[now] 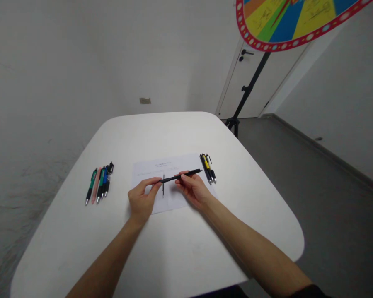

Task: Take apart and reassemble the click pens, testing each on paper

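Observation:
A black pen (174,178) is held between both hands over a sheet of paper (177,203), tilted slightly up toward the right. My left hand (143,197) pinches its left end with thumb and finger. Around its middle, the thumb and fingers of my right hand (192,188) are closed, and the right end sticks out past them. On the paper beneath lies a thin dark refill-like stick (163,188), pointing away from me. The paper carries some printed lines near its far edge, too small to read.
Several pens (98,184) in green, pink, blue and black lie at the left of the white table (161,132). To the right of the paper is a smaller group with a yellow pen (206,162). A colourful wheel (286,25) on a black stand (248,89) stands behind, near a door.

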A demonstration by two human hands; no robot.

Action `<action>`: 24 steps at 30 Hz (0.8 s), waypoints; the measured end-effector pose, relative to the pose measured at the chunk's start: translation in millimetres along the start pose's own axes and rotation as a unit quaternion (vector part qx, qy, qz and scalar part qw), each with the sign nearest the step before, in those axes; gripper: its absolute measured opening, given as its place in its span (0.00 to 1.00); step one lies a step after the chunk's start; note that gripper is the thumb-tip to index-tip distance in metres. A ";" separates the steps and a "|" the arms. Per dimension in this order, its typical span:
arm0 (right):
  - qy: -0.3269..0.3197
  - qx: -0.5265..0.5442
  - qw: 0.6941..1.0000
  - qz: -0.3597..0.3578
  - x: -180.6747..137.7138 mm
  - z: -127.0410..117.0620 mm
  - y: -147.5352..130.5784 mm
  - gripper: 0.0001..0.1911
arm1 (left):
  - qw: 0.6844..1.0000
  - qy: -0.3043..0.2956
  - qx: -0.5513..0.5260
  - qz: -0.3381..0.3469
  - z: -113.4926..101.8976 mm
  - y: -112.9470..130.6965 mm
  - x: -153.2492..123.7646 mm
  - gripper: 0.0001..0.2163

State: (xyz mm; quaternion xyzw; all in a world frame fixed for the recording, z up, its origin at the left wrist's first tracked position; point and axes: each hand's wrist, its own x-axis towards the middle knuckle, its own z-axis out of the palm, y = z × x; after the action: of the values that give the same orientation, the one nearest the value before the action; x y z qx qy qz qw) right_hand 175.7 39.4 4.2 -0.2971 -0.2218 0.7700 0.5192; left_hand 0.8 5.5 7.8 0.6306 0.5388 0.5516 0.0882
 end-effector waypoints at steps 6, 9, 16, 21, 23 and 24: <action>-0.042 -0.039 0.998 0.010 -2.2 -0.8 7.2 0.15 | 0.997 -0.031 -0.021 0.070 4.1 4.5 -2.6 0.04; -0.043 -0.035 0.998 0.019 -2.3 -1.2 8.2 0.15 | 0.995 -0.034 -0.018 0.095 5.0 4.5 -3.4 0.04; -0.003 -0.005 1.000 -0.002 -1.1 1.3 1.5 0.13 | 0.985 -0.067 0.120 0.105 4.5 -0.6 -4.2 0.12; 0.032 0.014 0.999 -0.016 0.1 0.8 -4.4 0.12 | 0.921 -0.164 0.339 0.096 2.3 7.3 -2.0 0.11; 0.038 0.015 0.999 -0.016 0.4 0.5 -5.3 0.12 | 0.902 -0.193 0.373 0.100 2.2 10.5 -1.5 0.10; 0.041 0.015 0.999 -0.017 0.5 0.5 -5.5 0.12 | 0.898 -0.202 0.379 0.102 2.4 11.4 -1.4 0.10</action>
State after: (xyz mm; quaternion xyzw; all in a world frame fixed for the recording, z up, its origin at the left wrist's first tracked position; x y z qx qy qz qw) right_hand 178.9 41.8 8.1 -0.3170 -0.1932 0.7517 0.5451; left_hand 9.6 1.1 14.1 0.7654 0.6106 0.1728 -0.1070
